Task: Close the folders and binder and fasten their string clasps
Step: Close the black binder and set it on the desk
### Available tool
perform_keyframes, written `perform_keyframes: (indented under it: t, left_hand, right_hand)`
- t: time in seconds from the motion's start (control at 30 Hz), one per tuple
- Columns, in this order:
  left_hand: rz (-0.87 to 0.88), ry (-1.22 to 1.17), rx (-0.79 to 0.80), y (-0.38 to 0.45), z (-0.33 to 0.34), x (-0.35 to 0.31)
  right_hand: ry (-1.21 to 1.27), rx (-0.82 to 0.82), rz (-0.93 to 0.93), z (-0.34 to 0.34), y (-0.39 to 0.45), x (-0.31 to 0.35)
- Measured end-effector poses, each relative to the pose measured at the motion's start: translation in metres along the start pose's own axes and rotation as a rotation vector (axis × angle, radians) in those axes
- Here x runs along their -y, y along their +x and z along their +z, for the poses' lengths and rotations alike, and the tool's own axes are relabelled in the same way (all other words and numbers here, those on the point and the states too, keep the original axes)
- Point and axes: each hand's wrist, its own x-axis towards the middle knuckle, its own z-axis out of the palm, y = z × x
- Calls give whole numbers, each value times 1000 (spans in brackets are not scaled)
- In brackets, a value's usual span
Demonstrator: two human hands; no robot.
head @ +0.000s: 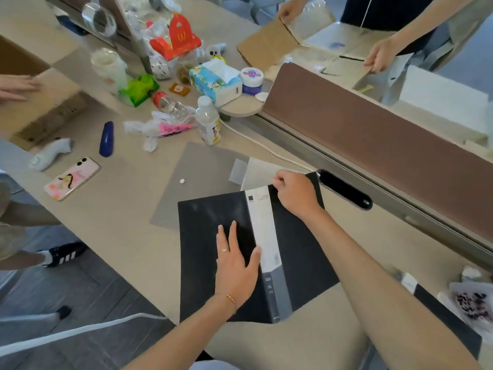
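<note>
A black binder (202,225) lies spread open, cover side up, on the beige table, its white and grey spine label (262,236) running down the middle. My left hand (236,265) rests flat, fingers apart, on the left cover beside the spine. My right hand (293,193) pinches the top edge of the right cover near the spine. A grey folder (202,166) with a white round clasp button (182,181) lies flat behind the binder, partly under it. A white sheet or folder (262,170) shows behind my right hand.
A phone (72,178), blue case (106,138), white handheld device (50,153), bottles (209,121), tissue box (213,81) and wrappers crowd the far left. A black oblong object (344,189) lies right of the binder, by a brown partition (360,121). Other people's hands (18,85) handle cardboard.
</note>
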Motion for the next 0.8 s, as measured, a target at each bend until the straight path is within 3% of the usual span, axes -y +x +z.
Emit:
perform_keyframes:
  t: [0.33, 0.5, 0.67, 0.8]
  left_hand:
    - [249, -347, -200, -69, -50, -70]
    - [258, -452, -242, -64, -64, -88]
    - [218, -603, -383, -53, -68, -109]
    - [217, -514, -463, -46, -70, -116]
  right_hand:
    - [229, -186, -244, -92, -64, 81]
    - [321, -156, -273, -111, -86, 113]
    - [372, -151, -287, -113, -97, 128]
    - [368, -184, -309, -110, -105, 131]
